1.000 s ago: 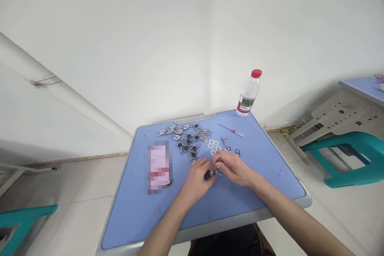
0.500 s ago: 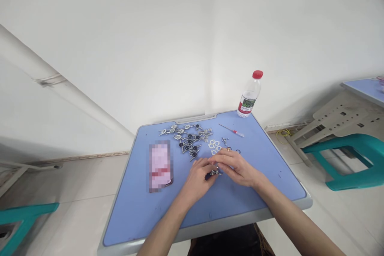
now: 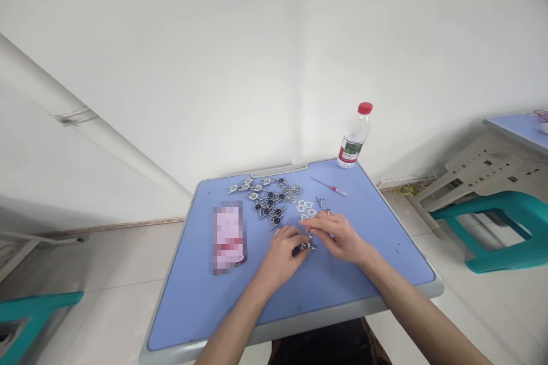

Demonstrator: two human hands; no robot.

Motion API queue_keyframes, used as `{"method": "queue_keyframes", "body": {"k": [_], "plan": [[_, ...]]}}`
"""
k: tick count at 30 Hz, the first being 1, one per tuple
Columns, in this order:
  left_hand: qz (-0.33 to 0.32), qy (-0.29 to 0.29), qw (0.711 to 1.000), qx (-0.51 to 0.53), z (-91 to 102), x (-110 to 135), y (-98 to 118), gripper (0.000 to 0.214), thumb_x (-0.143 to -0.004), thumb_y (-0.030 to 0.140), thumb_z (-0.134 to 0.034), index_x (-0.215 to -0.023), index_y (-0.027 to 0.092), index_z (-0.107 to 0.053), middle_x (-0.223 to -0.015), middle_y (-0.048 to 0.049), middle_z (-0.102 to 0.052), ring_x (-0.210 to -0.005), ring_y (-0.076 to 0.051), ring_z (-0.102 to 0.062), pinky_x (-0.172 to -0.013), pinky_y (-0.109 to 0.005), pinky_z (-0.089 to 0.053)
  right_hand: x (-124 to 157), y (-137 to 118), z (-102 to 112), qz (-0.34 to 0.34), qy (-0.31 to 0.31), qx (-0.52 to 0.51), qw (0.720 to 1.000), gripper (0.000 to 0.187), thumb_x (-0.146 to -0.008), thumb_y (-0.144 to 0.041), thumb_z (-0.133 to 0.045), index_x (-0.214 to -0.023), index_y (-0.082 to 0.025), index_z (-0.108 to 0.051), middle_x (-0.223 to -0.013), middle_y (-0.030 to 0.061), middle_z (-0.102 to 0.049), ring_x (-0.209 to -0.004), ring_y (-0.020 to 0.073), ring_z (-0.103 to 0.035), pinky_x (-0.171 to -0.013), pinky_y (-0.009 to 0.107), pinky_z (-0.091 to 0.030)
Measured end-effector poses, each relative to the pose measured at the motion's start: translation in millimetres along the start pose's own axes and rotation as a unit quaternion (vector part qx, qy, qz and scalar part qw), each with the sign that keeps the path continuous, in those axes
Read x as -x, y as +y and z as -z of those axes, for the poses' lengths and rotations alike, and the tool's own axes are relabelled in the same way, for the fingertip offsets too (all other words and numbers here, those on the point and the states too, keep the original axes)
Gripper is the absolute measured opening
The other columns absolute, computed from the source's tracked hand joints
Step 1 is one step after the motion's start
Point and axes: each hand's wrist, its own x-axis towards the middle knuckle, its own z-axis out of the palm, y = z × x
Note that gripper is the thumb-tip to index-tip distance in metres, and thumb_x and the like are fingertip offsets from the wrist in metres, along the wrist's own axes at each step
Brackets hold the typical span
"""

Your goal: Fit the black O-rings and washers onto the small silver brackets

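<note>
My left hand rests low over the table, its fingers closed on a small metal fitting with a dark part and a short pin. From the right, my right hand bends over the same fitting, thumb and forefinger pinched just above it. Something tiny and shiny shows at those fingertips, too small to name. Behind the hands lie flat metal plates with holes, partly covered by the right fingers. Farther left spreads a pile of similar metal fittings, several with black round discs.
A phone-like object, blurred out, lies on the blue table at left. Tiny metal bits sit beyond my right hand. A screwdriver and a red-capped bottle are at the back right. A green stool stands right.
My right fingers have lifted and drawn slightly back, so more of the fitting and a shiny bit show between the hands. The left hand stays nearly in place.
</note>
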Motion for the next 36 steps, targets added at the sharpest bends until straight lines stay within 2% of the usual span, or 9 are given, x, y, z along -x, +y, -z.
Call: {"method": "queue_keyframes", "body": {"k": [4, 9, 12, 16, 19, 22, 28, 33, 36], "plan": [[-0.001, 0.0, 1.0, 0.003, -0.3, 0.0, -0.3, 0.014, -0.085, 0.019, -0.064, -0.095, 0.025, -0.071, -0.094, -0.0023, -0.064, -0.089, -0.02, -0.058, -0.083, -0.036, -0.04, 2.6, 3.2, -4.3, 0.008, 0.016, 0.049, 0.999, 0.018, -0.097, -0.02, -0.047, -0.108, -0.021, -0.061, -0.074, 0.0025, -0.062, -0.063, 0.0139, -0.055, -0.057, 0.026, -0.043], [-0.002, 0.002, 1.0, -0.002, -1.5, -1.1, -1.7, 0.012, -0.084, 0.019, -0.064, -0.093, 0.024, -0.071, -0.094, -0.0027, -0.065, -0.089, -0.021, -0.059, -0.081, -0.036, -0.04, -1.4, -2.6, 1.3, -0.013, -0.038, -0.001, 0.999, 0.03, -0.098, -0.017, -0.04, -0.125, -0.019, -0.052, -0.103, 0.0097, -0.066, -0.089, 0.0184, -0.061, -0.076, 0.031, -0.048], [-0.007, 0.007, 1.0, 0.002, -1.7, -1.3, -2.2, 0.015, -0.084, 0.018, -0.065, -0.096, 0.025, -0.071, -0.102, -0.0031, -0.066, -0.095, -0.022, -0.059, -0.083, -0.036, -0.04, -2.5, -3.6, -1.1, -0.015, -0.019, -0.047, 0.999, 0.027, -0.098, -0.015, -0.041, -0.119, -0.021, -0.056, -0.092, 0.006, -0.067, -0.083, 0.0163, -0.06, -0.075, 0.029, -0.048], [-0.017, 0.011, 1.0, 0.007, -2.0, -0.4, -2.5, 0.019, -0.085, 0.017, -0.062, -0.099, 0.027, -0.071, -0.105, -0.002, -0.066, -0.097, -0.021, -0.058, -0.086, -0.037, -0.04, -0.7, -1.6, -7.2, -0.024, -0.009, -0.031, 0.999, 0.018, -0.097, -0.02, -0.047, -0.109, -0.021, -0.061, -0.083, 0.0036, -0.064, -0.071, 0.0141, -0.057, -0.064, 0.026, -0.046], [-0.019, 0.016, 1.0, 0.006, -3.0, 0.3, -3.5, 0.016, -0.085, 0.018, -0.062, -0.095, 0.026, -0.071, -0.101, -0.0022, -0.066, -0.094, -0.021, -0.059, -0.084, -0.036, -0.041, -0.7, -2.8, -4.4, -0.028, -0.036, -0.013, 0.999, 0.024, -0.098, -0.023, -0.046, -0.119, -0.021, -0.058, -0.09, 0.0053, -0.064, -0.075, 0.0151, -0.058, -0.066, 0.026, -0.047], [-0.009, 0.014, 1.0, -0.005, -3.8, 0.5, -4.1, 0.012, -0.084, 0.02, -0.064, -0.092, 0.024, -0.071, -0.093, -0.0027, -0.065, -0.089, -0.02, -0.059, -0.081, -0.036, -0.041, -1.3, -3.9, -0.3, -0.04, -0.058, -0.041, 0.997, 0.033, -0.1, -0.021, -0.038, -0.131, -0.022, -0.051, -0.099, 0.007, -0.066, -0.087, 0.0168, -0.06, -0.078, 0.031, -0.048], [-0.015, 0.017, 1.0, -0.01, -1.5, 0.6, -0.4, 0.015, -0.083, 0.017, -0.065, -0.094, 0.024, -0.072, -0.094, -0.0024, -0.065, -0.091, -0.02, -0.059, -0.085, -0.036, -0.041, 2.4, 4.9, -7.1, -0.041, 0.002, -0.038, 0.998, 0.021, -0.097, -0.026, -0.049, -0.111, -0.022, -0.064, -0.079, 0.0031, -0.065, -0.067, 0.0145, -0.057, -0.063, 0.027, -0.047], [-0.014, 0.015, 1.0, -0.021, -2.4, 1.4, -0.2, 0.012, -0.083, 0.018, -0.065, -0.092, 0.023, -0.072, -0.09, -0.0024, -0.065, -0.088, -0.019, -0.059, -0.083, -0.035, -0.041, 1.7, 3.9, -2.0, -0.047, -0.023, -0.059, 0.997, 0.028, -0.099, -0.028, -0.044, -0.122, -0.022, -0.059, -0.097, 0.0067, -0.068, -0.085, 0.0171, -0.062, -0.075, 0.03, -0.05], [-0.016, 0.022, 0.999, -0.024, -4.0, 1.6, -2.1, 0.012, -0.084, 0.02, -0.065, -0.093, 0.023, -0.072, -0.092, -0.0028, -0.066, -0.089, -0.019, -0.06, -0.083, -0.035, -0.041, 0.4, 2.2, -1.9, -0.043, -0.01, -0.085, 0.995, 0.029, -0.1, -0.026, -0.041, -0.122, -0.023, -0.06, -0.094, 0.0052, -0.069, -0.085, 0.0158, -0.063, -0.076, 0.029, -0.05]]}}
